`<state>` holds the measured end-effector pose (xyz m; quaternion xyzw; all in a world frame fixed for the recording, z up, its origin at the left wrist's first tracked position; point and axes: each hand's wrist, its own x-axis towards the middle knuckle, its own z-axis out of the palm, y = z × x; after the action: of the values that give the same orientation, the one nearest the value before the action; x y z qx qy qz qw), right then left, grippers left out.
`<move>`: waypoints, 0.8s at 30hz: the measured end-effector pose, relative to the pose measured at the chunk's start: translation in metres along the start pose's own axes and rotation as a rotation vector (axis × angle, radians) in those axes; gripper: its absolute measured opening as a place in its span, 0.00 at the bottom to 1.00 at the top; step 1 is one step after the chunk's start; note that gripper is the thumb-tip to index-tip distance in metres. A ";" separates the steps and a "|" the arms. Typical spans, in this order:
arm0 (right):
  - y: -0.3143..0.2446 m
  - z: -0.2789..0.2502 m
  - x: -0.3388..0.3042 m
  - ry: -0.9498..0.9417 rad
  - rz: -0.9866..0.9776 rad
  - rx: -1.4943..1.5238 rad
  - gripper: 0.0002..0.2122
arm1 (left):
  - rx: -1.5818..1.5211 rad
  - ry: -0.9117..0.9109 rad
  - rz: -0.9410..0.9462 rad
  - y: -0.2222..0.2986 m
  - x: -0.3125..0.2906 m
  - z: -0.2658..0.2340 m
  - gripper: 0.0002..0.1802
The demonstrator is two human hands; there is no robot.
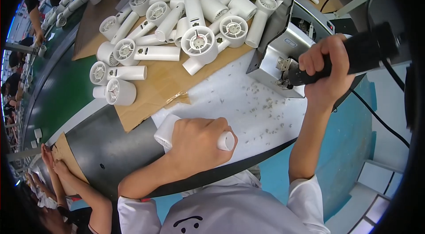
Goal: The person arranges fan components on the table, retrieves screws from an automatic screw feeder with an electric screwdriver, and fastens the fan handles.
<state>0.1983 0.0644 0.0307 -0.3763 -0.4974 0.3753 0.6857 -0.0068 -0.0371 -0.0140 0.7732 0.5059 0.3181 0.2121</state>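
The person's left hand (201, 141) is closed around a white handheld fan (165, 131), which is over the near edge of the work surface; its round head juts out on the left of the fist and its handle end shows on the right. The right hand (327, 63) is wrapped around a thick black cylindrical tool (365, 50), whose narrow end is at the front fitting of a silver metal box (285, 41); whether the two touch cannot be told. Small bits (265, 105) lie scattered over a white sheet (226, 86) between the left hand and the box. Beyond, many more white fans (199, 44) are heaped on brown cardboard (146, 112), beside a green belt (55, 97). At lower left, a co-worker's forearms (82, 183) reach toward another cardboard piece (71, 156).
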 end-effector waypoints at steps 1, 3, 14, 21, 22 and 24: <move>0.002 0.003 0.001 0.033 0.033 -0.033 0.11 | -0.002 0.003 0.001 -0.001 0.000 0.000 0.11; -0.001 0.006 0.004 0.015 0.116 -0.049 0.11 | -0.001 0.007 0.000 -0.002 -0.001 0.000 0.11; -0.030 -0.006 -0.087 -0.115 0.046 0.820 0.15 | 0.003 0.040 -0.020 -0.001 0.001 0.002 0.12; -0.031 0.006 -0.096 -0.139 -0.011 0.801 0.15 | 0.000 0.039 -0.015 -0.001 -0.003 0.004 0.11; -0.029 0.008 -0.097 -0.163 0.010 0.801 0.16 | -0.008 0.018 -0.025 -0.003 -0.006 0.004 0.11; -0.026 0.010 -0.098 -0.173 -0.006 0.812 0.16 | -0.016 -0.003 -0.037 -0.002 -0.007 0.003 0.11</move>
<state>0.1707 -0.0331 0.0170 -0.0407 -0.3659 0.5691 0.7352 -0.0085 -0.0429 -0.0193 0.7625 0.5171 0.3172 0.2249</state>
